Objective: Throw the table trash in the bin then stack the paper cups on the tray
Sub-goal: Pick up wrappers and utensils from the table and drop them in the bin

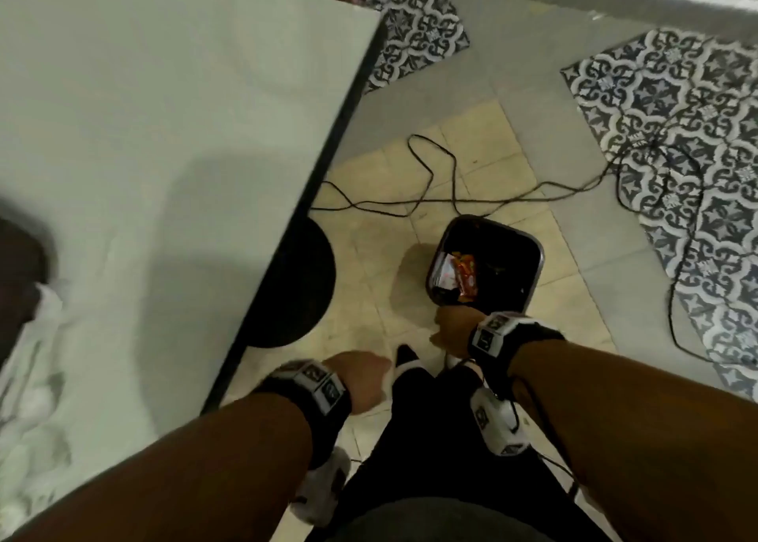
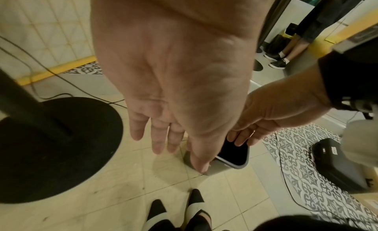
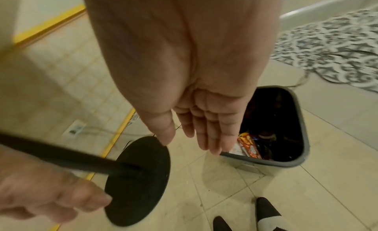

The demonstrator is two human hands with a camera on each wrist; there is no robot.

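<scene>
Both hands empty with fingers straight, the right hand hangs over the bin at 5 o'clock, wrappers inside, the left hand beside it.

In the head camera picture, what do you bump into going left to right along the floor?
White table → round black table base → bin with wrappers → patterned floor mat.

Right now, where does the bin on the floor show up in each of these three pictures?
Head view: the bin stands right of centre, just beyond the right hand.
Left wrist view: bin low centre-right, partly behind the left hand.
Right wrist view: bin at right, wrappers inside.
Shared landmark: the black round table base.
</scene>
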